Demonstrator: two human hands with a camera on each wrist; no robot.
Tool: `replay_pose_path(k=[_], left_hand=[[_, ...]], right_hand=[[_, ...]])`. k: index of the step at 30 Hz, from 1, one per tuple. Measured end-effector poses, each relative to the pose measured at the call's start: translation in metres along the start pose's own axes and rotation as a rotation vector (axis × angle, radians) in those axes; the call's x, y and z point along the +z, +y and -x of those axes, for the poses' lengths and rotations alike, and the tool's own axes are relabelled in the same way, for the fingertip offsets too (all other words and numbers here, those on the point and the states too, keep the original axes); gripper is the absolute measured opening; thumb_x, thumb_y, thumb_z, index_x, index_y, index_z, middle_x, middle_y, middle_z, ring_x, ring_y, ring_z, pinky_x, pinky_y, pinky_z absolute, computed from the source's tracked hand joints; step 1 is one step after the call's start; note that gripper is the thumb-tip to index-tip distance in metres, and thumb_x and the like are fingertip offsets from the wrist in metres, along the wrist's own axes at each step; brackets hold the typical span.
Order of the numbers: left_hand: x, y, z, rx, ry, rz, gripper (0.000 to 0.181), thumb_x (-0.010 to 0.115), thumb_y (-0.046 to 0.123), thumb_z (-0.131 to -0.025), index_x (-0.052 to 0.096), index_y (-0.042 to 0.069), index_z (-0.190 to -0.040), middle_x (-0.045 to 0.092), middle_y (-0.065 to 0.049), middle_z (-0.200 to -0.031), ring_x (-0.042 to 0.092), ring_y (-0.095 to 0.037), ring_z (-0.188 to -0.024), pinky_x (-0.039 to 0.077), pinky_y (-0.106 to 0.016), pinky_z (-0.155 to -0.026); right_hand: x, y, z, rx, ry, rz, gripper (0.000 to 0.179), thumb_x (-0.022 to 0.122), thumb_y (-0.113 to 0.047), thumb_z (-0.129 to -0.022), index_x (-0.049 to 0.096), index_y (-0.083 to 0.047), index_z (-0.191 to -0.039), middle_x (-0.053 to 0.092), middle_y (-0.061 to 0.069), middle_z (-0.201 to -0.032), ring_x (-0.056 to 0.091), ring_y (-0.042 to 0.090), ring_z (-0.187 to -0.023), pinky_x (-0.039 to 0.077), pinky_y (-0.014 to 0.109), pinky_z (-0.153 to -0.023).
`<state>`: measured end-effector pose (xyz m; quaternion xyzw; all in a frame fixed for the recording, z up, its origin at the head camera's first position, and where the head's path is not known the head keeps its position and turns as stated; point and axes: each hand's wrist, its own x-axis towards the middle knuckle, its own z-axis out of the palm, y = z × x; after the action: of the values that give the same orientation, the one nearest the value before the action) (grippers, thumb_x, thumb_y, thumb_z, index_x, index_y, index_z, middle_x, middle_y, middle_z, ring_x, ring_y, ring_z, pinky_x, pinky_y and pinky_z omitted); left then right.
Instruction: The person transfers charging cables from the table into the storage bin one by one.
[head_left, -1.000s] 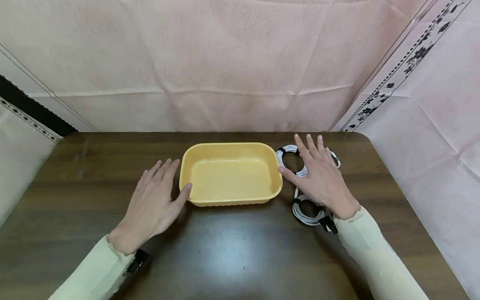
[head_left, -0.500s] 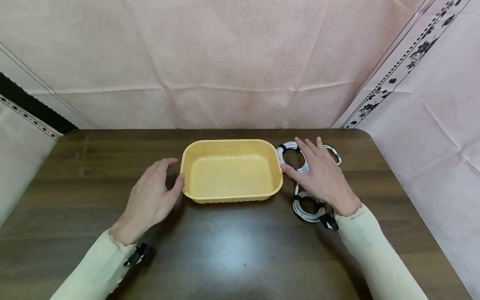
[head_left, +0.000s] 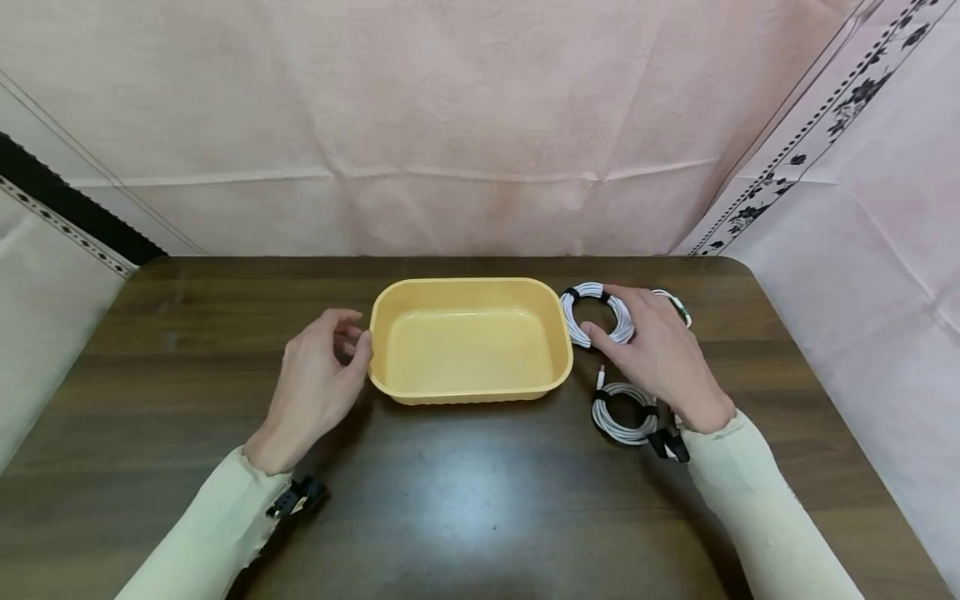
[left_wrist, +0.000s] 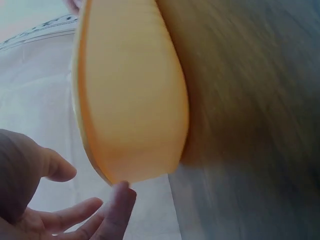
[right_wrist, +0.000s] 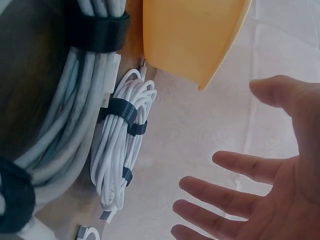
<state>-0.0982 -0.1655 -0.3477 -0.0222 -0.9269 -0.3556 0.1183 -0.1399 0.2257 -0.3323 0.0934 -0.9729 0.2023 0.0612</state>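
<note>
A shallow yellow plastic basin sits on the table, with nothing inside. My left hand is at its left end, thumb tip right at the rim and fingers loosely bent. In the left wrist view, the thumb and fingers spread around the basin's end without gripping it. My right hand hovers over a white coiled cable bound with black straps, fingers pointing down behind it. The right wrist view shows that hand's fingers spread and holding nothing.
A second coiled cable with black straps lies nearer, below the right hand. A white cable end with a green mark shows beyond that hand. Pale patterned cloth hangs behind the dark wooden table.
My right hand's fingers have bent downward toward the upper coil. My left hand has come from over the basin's rim to its left side, its fingers bending. The basin stays put.
</note>
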Motion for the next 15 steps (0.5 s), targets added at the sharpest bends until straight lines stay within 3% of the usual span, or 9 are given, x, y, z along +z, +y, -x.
replay_pose_path(k=[4,10,15], left_hand=[[0.002,0.0,-0.003,-0.024,0.001,0.022,0.033,0.061,0.023,-0.101,0.064,0.002,-0.126,0.069,-0.01,-0.098,0.067,-0.021,-0.082,0.056,-0.023,-0.061],[0.0,-0.001,-0.009,-0.072,-0.028,0.036,0.034,0.063,0.022,-0.101,0.065,0.001,-0.127,0.072,-0.014,-0.097,0.068,-0.024,-0.082,0.056,-0.023,-0.062],[0.0,0.001,-0.014,-0.119,-0.044,0.077,0.033,0.066,0.021,-0.099,0.066,0.001,-0.125,0.072,-0.015,-0.095,0.068,-0.021,-0.072,0.057,-0.022,-0.055]], right_hand=[[-0.002,0.004,0.001,-0.013,0.008,0.001,0.066,0.064,-0.052,-0.097,0.052,-0.01,-0.146,0.056,0.017,-0.146,0.048,0.038,-0.138,0.044,0.064,-0.11],[-0.003,0.012,0.0,-0.028,0.012,0.003,0.06,0.067,-0.043,-0.097,0.054,-0.006,-0.143,0.059,0.021,-0.139,0.051,0.04,-0.132,0.044,0.061,-0.108],[-0.008,0.017,0.002,-0.036,0.011,-0.004,0.058,0.069,-0.04,-0.097,0.056,-0.006,-0.141,0.06,0.02,-0.135,0.055,0.039,-0.12,0.046,0.058,-0.102]])
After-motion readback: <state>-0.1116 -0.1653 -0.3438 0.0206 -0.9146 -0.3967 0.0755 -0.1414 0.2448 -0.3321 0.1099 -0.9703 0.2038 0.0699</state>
